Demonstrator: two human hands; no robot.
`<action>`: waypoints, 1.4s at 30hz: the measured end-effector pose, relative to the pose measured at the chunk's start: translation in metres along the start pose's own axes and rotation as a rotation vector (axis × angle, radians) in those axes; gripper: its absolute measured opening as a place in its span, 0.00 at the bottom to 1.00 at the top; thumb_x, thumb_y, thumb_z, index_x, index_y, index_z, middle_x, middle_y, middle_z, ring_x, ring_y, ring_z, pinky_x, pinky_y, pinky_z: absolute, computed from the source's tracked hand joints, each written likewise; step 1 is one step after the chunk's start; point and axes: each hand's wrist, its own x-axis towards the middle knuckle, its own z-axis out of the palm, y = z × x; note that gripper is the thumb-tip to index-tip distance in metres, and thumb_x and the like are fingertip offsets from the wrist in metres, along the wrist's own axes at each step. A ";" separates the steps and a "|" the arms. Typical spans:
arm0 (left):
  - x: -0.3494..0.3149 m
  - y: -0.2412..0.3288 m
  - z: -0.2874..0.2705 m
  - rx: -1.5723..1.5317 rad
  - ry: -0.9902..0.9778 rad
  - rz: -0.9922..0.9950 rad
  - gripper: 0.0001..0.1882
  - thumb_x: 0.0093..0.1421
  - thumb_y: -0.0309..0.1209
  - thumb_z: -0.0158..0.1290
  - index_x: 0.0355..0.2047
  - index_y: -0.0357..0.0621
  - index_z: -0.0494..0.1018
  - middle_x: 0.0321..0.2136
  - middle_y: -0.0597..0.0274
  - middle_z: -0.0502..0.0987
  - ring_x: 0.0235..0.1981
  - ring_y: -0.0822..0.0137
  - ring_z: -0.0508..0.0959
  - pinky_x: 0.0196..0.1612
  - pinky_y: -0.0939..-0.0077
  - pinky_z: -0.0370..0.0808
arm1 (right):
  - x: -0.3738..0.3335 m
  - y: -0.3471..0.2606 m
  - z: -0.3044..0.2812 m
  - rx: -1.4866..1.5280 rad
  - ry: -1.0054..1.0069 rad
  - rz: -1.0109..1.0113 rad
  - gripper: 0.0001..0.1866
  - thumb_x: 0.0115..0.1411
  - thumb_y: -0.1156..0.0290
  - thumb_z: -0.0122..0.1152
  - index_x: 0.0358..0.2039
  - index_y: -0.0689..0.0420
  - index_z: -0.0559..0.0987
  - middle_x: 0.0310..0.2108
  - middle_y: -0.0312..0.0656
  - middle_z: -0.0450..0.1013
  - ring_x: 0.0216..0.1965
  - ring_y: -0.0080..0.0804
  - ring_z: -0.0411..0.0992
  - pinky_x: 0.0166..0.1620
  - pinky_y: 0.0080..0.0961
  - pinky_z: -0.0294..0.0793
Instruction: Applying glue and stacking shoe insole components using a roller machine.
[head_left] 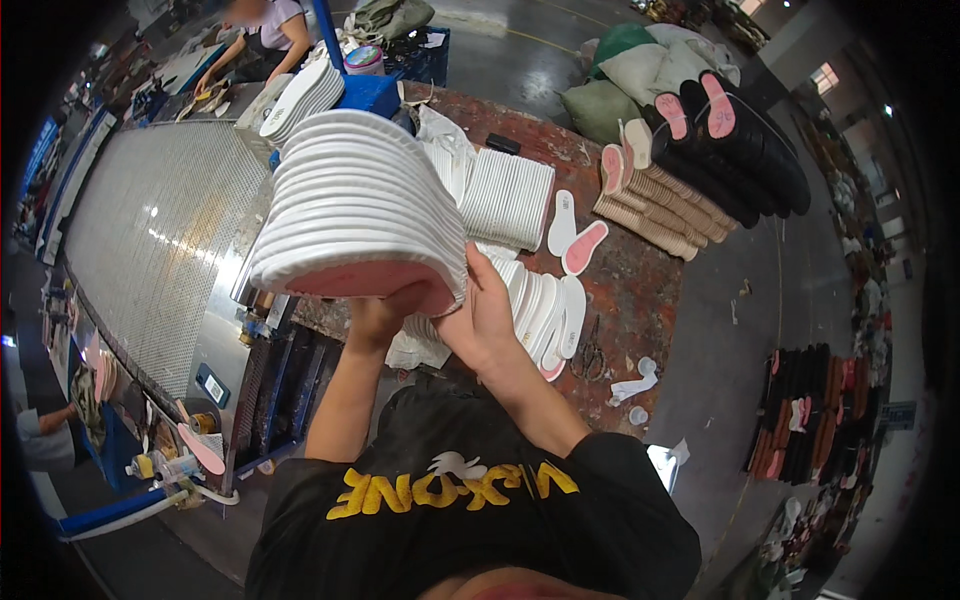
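We see a tall stack of white insoles (355, 205) held up in the middle of the frame, its lowest piece showing a pink underside. The left hand (385, 312) is tucked beneath the stack, fingers curled up against the pink bottom and carrying it from below. The right hand (487, 315) grasps the right side of the same stack, with the thumb lying up along its edge and the palm pressed to the lower layers. Both forearms rise from the lower edge of the frame, above a black shirt with yellow print. Behind the stack, right of centre, lies a worn reddish table (640, 290) bearing another upright row of white insoles (505, 198), two loose insoles (573, 235), one white and one pink, and a fanned pile of white ones just under the right hand. A pair of scissors (590, 355) rests on the table near its lower right part. At upper right we see rows of tan and black soles (700, 170) with pink linings, and sacks behind them. A wide metal mesh belt (150, 240) fills the left of the frame, and another person (262, 35) works at upper left.
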 end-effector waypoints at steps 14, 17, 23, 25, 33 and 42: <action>-0.024 0.023 -0.025 -1.243 -0.264 -0.634 0.43 0.47 0.44 0.63 0.59 0.37 0.60 0.51 0.52 0.70 0.53 0.58 0.71 0.57 0.61 0.67 | -0.019 -0.055 -0.066 -0.414 -0.339 -0.184 0.40 0.54 0.48 0.61 0.56 0.68 0.65 0.53 0.51 0.67 0.58 0.40 0.63 0.61 0.36 0.58; -0.070 0.011 -0.004 -1.434 -0.412 -0.954 0.38 0.50 0.43 0.60 0.57 0.35 0.62 0.49 0.51 0.72 0.51 0.58 0.72 0.55 0.62 0.69 | -0.009 -0.024 -0.113 -0.373 -0.164 0.210 0.44 0.48 0.51 0.69 0.58 0.66 0.63 0.52 0.46 0.69 0.52 0.40 0.69 0.54 0.31 0.68; -0.050 -0.018 -0.025 -1.348 -0.587 -1.201 0.29 0.57 0.42 0.54 0.53 0.33 0.66 0.45 0.49 0.74 0.45 0.57 0.76 0.50 0.65 0.73 | 0.036 0.020 -0.131 0.349 -0.520 0.289 0.41 0.52 0.52 0.61 0.61 0.60 0.59 0.56 0.48 0.66 0.51 0.47 0.70 0.47 0.43 0.72; -0.014 -0.022 -0.052 -1.093 -0.175 -1.456 0.25 0.61 0.40 0.50 0.50 0.30 0.69 0.42 0.49 0.76 0.39 0.61 0.78 0.45 0.69 0.75 | 0.060 0.009 -0.084 0.220 -0.418 -0.031 0.40 0.54 0.46 0.54 0.60 0.61 0.61 0.56 0.49 0.65 0.54 0.47 0.67 0.56 0.43 0.66; 0.217 -0.125 -0.239 0.000 -0.133 -0.382 0.24 0.58 0.40 0.53 0.51 0.37 0.70 0.46 0.57 0.74 0.50 0.64 0.71 0.55 0.72 0.64 | 0.265 -0.032 0.075 -0.490 -0.014 -0.198 0.32 0.58 0.46 0.51 0.51 0.61 0.70 0.46 0.47 0.73 0.46 0.39 0.73 0.52 0.37 0.71; 0.305 -0.315 -0.191 -0.721 -0.225 -0.912 0.31 0.62 0.49 0.47 0.56 0.37 0.64 0.46 0.55 0.75 0.46 0.63 0.75 0.50 0.73 0.71 | 0.431 -0.007 0.057 -0.551 0.233 -0.026 0.33 0.59 0.42 0.47 0.53 0.58 0.70 0.47 0.46 0.73 0.46 0.43 0.73 0.52 0.46 0.70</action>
